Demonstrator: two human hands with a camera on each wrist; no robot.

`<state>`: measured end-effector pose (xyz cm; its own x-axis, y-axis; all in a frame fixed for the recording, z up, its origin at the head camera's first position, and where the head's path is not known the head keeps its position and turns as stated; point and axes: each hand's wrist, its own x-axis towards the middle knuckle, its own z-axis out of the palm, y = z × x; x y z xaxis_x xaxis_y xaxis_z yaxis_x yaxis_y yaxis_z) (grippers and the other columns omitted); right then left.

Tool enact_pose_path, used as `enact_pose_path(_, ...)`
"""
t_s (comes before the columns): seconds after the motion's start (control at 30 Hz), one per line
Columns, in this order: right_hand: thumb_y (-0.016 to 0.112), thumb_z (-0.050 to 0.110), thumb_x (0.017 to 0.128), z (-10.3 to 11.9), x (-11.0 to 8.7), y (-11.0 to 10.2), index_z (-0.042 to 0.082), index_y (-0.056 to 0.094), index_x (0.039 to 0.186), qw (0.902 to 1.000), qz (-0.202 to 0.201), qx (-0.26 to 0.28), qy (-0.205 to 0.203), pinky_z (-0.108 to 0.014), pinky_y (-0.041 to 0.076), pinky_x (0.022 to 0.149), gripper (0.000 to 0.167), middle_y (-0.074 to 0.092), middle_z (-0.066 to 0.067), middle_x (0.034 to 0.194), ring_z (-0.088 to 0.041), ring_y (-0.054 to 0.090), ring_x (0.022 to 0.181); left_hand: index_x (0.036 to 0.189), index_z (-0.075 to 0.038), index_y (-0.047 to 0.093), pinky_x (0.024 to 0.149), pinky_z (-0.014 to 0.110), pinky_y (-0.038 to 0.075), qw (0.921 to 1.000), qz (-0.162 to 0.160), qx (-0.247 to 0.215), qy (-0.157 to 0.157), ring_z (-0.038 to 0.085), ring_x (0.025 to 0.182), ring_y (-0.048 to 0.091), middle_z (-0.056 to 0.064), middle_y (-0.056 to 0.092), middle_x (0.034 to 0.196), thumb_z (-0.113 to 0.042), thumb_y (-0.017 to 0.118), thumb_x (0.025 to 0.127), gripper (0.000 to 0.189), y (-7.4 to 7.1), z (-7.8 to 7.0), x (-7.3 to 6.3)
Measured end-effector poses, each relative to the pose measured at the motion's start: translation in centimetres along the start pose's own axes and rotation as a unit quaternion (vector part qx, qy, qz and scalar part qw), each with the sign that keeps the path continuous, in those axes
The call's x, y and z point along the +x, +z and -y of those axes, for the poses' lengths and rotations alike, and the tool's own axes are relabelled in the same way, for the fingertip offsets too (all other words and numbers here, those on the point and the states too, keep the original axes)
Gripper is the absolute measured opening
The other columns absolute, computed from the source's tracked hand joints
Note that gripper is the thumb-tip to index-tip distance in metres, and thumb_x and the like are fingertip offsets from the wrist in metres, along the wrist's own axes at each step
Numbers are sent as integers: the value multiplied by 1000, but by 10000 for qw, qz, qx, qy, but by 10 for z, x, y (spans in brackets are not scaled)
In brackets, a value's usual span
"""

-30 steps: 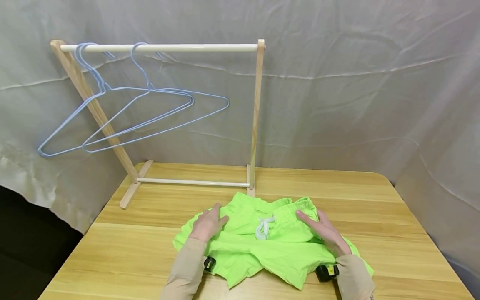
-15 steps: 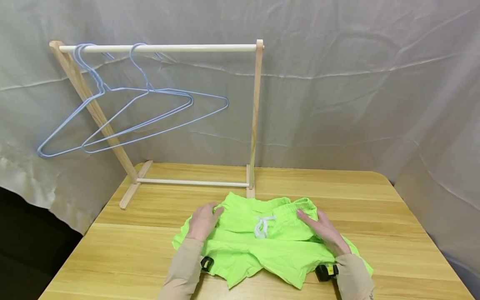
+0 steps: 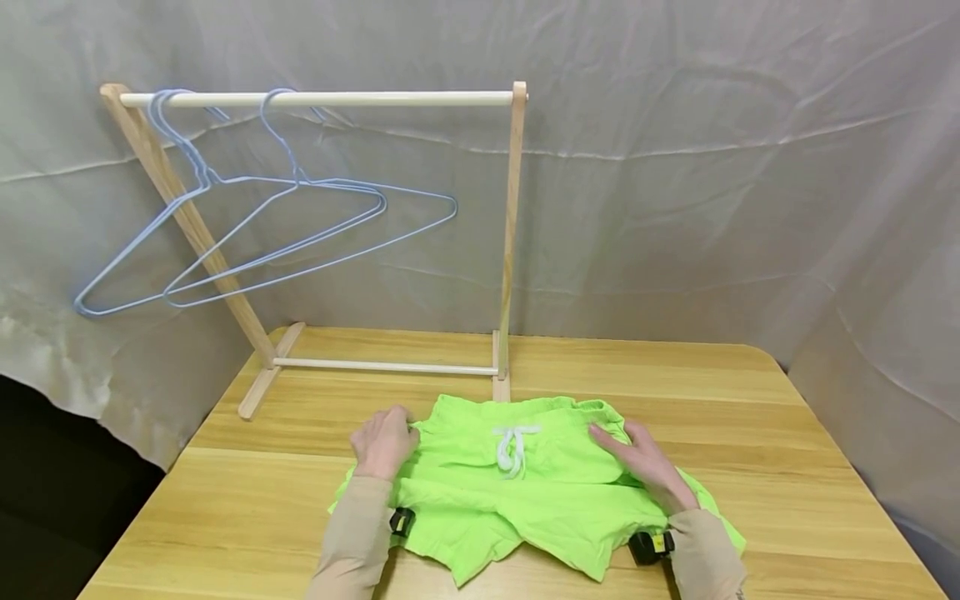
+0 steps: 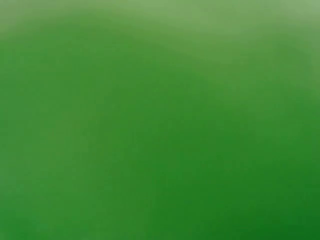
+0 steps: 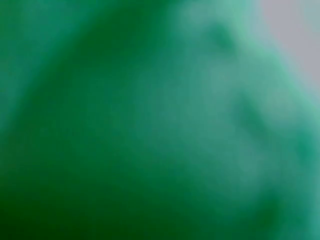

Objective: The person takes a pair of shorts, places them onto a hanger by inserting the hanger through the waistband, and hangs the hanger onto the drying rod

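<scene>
Bright lime-green shorts (image 3: pixel 517 492) with a white drawstring bow (image 3: pixel 512 450) lie spread on the wooden table, waistband toward the far side. My left hand (image 3: pixel 384 442) grips the left end of the waistband, its fingers curled over the fabric. At the other end, my right hand (image 3: pixel 647 460) holds the waistband with the thumb on top and the fingers behind, partly hidden by cloth. Both wrist views are filled with blurred green fabric, so no fingers can be made out there.
A wooden rack (image 3: pixel 512 233) with a white top rail (image 3: pixel 390 99) stands at the back left of the table (image 3: pixel 750 433). Several blue wire hangers (image 3: pixel 292 242) hang on the rail. Grey cloth (image 3: pixel 712 208) covers the wall behind.
My left hand has moved left and curled onto the waistband, drawing it straighter. The drawstring bow has shifted slightly left. My right hand has stayed nearly in place.
</scene>
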<state>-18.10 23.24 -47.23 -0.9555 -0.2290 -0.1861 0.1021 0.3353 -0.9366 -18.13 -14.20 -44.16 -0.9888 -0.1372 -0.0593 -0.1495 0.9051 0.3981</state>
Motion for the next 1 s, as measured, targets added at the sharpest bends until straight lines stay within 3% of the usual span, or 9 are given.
enact_pose_path(0.17, 59, 42, 101, 1, -2, 0, 10, 39, 90, 9993, -140, -180, 287, -38, 42, 93, 39, 46, -13, 114, -24, 46, 106, 135, -8, 61, 48, 26, 27, 9963, -694, 51, 501, 13, 50, 31, 5, 54, 61, 1, 66, 83, 53, 7, 1, 2)
enact_pose_path(0.3, 59, 43, 100, 2, -4, 1, 8, 31, 94, 9983, -159, -301, 477, -55, 39, 104, 45, 34, -23, 136, -37, 35, 126, 143, -5, 52, 48, 25, 37, 9847, -1104, -289, 1314, 14, 55, 43, 7, 61, 75, 3, 69, 85, 61, 12, 2, 7)
enact_pose_path(0.4, 58, 44, 100, 2, -3, 1, 8, 29, 94, 9981, -161, -276, 521, -60, 39, 106, 46, 36, -24, 132, -38, 35, 128, 144, -2, 50, 73, 37, 56, 9709, -1055, -588, 2069, 26, 84, 63, 18, 67, 110, 1, 71, 87, 60, 16, 2, 11)
enact_pose_path(0.5, 54, 46, 102, 2, 0, 1, 10, 32, 89, 9986, -188, -184, 464, -44, 44, 94, 44, 42, -13, 107, -28, 45, 108, 147, -1, 45, 103, 53, 51, 9617, -695, -863, 2507, 41, 123, 58, 25, 54, 142, 2, 68, 90, 62, 18, 1, 13)
enact_pose_path(0.57, 49, 45, 105, 2, 0, 1, 11, 34, 85, 9992, -178, -76, 343, -36, 45, 85, 42, 44, -7, 93, -21, 47, 93, 149, 0, 42, 111, 57, 44, 9597, -417, -1035, 2580, 45, 135, 49, 25, 46, 151, 6, 65, 90, 63, 20, 1, 13)
enact_pose_path(0.67, 44, 43, 107, 3, 0, 0, 13, 30, 78, 9997, -113, 57, 224, -28, 38, 69, 44, 35, 0, 75, -14, 37, 68, 150, 1, 41, 115, 56, 40, 9592, -110, -1154, 2579, 45, 140, 45, 25, 44, 154, 16, 59, 87, 67, 22, 2, 12)
enact_pose_path(0.77, 44, 42, 107, 4, -1, 0, 14, 28, 77, 9996, -135, 55, 247, -27, 36, 65, 44, 33, 2, 73, -12, 33, 64, 151, 1, 39, 113, 53, 42, 9601, 108, -1176, 2537, 43, 136, 50, 24, 47, 151, 22, 54, 83, 73, 23, 2, 11)
enact_pose_path(0.9, 49, 44, 105, 3, -1, 0, 13, 27, 81, 9988, -231, -4, 422, -30, 37, 68, 44, 32, -2, 82, -16, 35, 72, 154, -3, 35, 107, 51, 49, 9625, 358, -1214, 2398, 41, 131, 54, 21, 46, 151, 22, 55, 81, 80, 23, 1, 9)
enact_pose_path(1.0, 50, 43, 105, 2, -1, 0, 5, 47, 99, 9992, -175, -13, 348, -44, 48, 91, 39, 52, -13, 107, -27, 52, 101, 155, -5, 34, 96, 49, 54, 9641, 480, -1144, 2349, 38, 121, 58, 20, 44, 151, 20, 57, 80, 82, 22, 1, 8)
